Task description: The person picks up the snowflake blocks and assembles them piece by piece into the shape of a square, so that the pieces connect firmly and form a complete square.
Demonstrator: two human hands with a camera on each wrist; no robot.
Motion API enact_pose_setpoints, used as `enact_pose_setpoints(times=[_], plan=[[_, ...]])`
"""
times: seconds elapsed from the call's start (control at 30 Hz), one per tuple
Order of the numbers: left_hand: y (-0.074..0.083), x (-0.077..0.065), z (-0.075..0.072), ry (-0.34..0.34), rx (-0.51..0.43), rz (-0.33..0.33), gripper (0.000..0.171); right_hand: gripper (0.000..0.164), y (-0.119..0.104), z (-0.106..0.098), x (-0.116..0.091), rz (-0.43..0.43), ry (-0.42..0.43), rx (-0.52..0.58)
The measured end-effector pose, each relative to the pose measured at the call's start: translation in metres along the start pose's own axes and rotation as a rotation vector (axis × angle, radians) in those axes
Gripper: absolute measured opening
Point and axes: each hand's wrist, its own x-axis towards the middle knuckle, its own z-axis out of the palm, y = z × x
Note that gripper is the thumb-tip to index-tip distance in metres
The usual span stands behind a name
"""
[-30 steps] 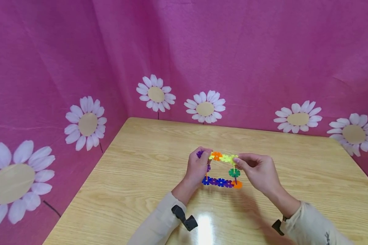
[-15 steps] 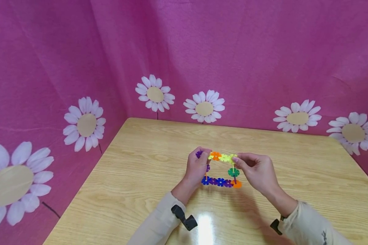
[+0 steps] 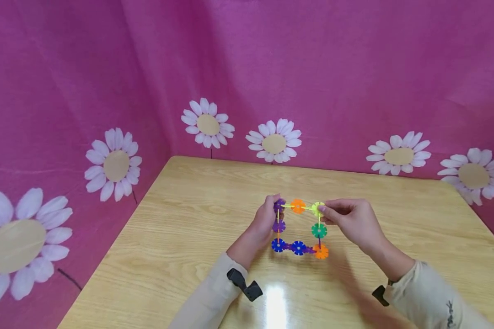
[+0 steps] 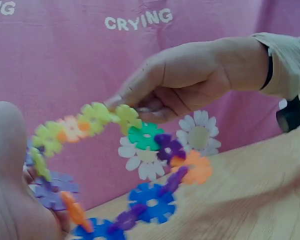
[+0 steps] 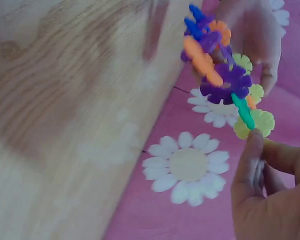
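Both hands hold up a square loop of interlocked plastic flower discs over the table. In the head view, an orange disc [image 3: 295,204] sits in the top side, a green disc [image 3: 316,231] in the right side, and a blue disc [image 3: 295,247] in the bottom. My left hand [image 3: 263,221] grips the upper left corner at a purple disc [image 3: 278,203]; some of its fingers are hidden behind the loop. At the upper right corner, the thumb and forefinger of my right hand [image 3: 357,225] pinch a yellow disc [image 5: 260,120].
A wooden table [image 3: 197,228] lies below the hands. Pink cloth [image 3: 329,82] printed with white flowers hangs behind it and along its left side. Black straps [image 3: 244,284] are on both wrists.
The loop has turned and been pulled squarer, with its left side now in plain sight. My right hand has shifted slightly right, and the left hand has rolled outward.
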Motion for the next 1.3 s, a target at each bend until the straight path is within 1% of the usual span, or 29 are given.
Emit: enact_pose_setpoints(times=[0.07, 0.13, 0.2, 0.27, 0.33, 0.43, 0.53, 0.6, 0.73, 0.83, 0.93, 1.03, 1.1, 1.13, 1.17, 1.23, 1.3], plan=[[0.002, 0.002, -0.001, -0.030, 0.018, -0.074, 0.027, 0.039, 0.005, -0.004, 0.004, 0.063, -0.044, 0.054], [0.004, 0.004, -0.002, -0.065, 0.045, -0.117, 0.023, 0.041, 0.012, -0.005, 0.008, 0.130, -0.078, 0.122], [0.004, 0.007, -0.002, -0.102, 0.091, -0.160, 0.020, 0.043, 0.020, -0.005, 0.011, 0.187, -0.106, 0.176], [0.004, 0.010, -0.003, -0.117, 0.144, -0.194, 0.019, 0.045, 0.027, -0.004, 0.013, 0.242, -0.130, 0.211], [0.002, 0.014, -0.005, -0.123, 0.226, -0.220, 0.019, 0.046, 0.032, -0.003, 0.016, 0.281, -0.152, 0.218], [-0.001, 0.018, -0.007, -0.134, 0.387, -0.235, 0.025, 0.047, 0.041, -0.001, 0.019, 0.316, -0.179, 0.209], [-0.005, 0.021, -0.010, -0.142, 0.536, -0.234, 0.029, 0.047, 0.051, 0.001, 0.020, 0.343, -0.206, 0.217], [-0.007, 0.021, -0.012, -0.150, 0.602, -0.231, 0.030, 0.046, 0.059, 0.003, 0.021, 0.358, -0.224, 0.225], [-0.010, 0.022, -0.015, -0.150, 0.662, -0.234, 0.028, 0.043, 0.072, 0.011, 0.022, 0.389, -0.220, 0.251], [-0.011, 0.022, -0.018, -0.139, 0.731, -0.231, 0.028, 0.041, 0.078, 0.019, 0.024, 0.388, -0.203, 0.226], [-0.011, 0.023, -0.021, -0.121, 0.830, -0.230, 0.030, 0.038, 0.081, 0.026, 0.024, 0.382, -0.187, 0.193], [-0.012, 0.022, -0.022, -0.121, 0.917, -0.206, 0.034, 0.037, 0.083, 0.030, 0.021, 0.371, -0.164, 0.157], [-0.012, 0.020, -0.022, -0.121, 0.973, -0.174, 0.038, 0.036, 0.085, 0.032, 0.020, 0.363, -0.139, 0.141], [-0.011, 0.019, -0.022, -0.119, 1.006, -0.150, 0.043, 0.036, 0.085, 0.032, 0.018, 0.347, -0.131, 0.111], [-0.011, 0.018, -0.022, -0.111, 1.049, -0.114, 0.046, 0.036, 0.085, 0.031, 0.017, 0.333, -0.124, 0.060], [-0.010, 0.015, -0.026, -0.093, 1.176, -0.028, 0.042, 0.043, 0.083, 0.028, 0.015, 0.285, -0.109, -0.067], [-0.006, 0.011, -0.034, -0.073, 1.338, 0.077, 0.045, 0.048, 0.081, 0.021, 0.011, 0.178, -0.083, -0.229]])
